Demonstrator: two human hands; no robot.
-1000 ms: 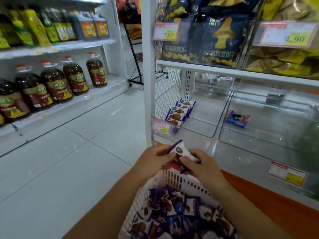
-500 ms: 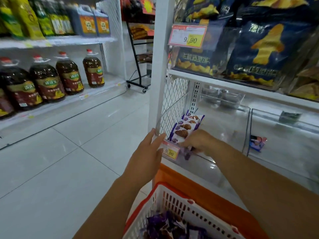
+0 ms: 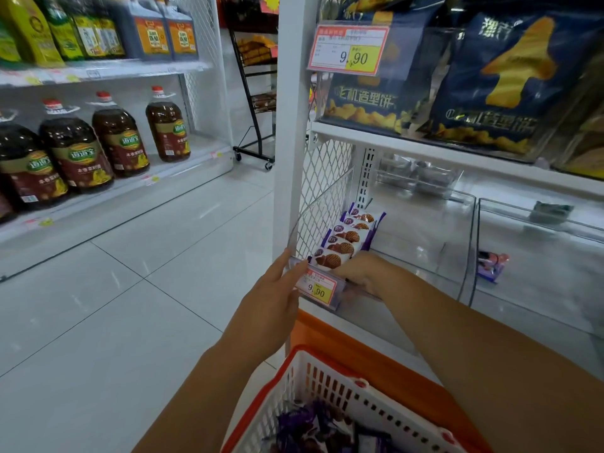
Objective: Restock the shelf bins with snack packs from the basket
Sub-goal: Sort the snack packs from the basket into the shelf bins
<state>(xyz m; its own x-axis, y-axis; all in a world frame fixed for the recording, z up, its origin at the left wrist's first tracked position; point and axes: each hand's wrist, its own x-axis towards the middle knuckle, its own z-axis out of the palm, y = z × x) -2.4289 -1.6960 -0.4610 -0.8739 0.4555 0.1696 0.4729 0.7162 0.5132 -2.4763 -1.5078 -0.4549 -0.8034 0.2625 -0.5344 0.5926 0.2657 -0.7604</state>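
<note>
The floor is made of big, shiny, pale tiles, and shelves stand on both sides of it. Far from the fingers, across the floor, round brown oil bottles with red caps sit in a row. High above the fingers, puffy dark blue bags with yellow pictures fill a white shelf. The left hand has straight, flat fingers, and its tips touch the front left corner of a see-through plastic bin, right beside a small orange and yellow price tag. The right hand reaches inside that bin, low behind the tag. Its fingers are mostly hidden, so I cannot tell if they hold anything. Just past those fingers, flat purple snack packs with brown cookies on them lean in a neat row beside a white mesh wall. Below both hands sits a white basket with little holes and a red rim, and crinkly purple loose packs lie inside it
</note>
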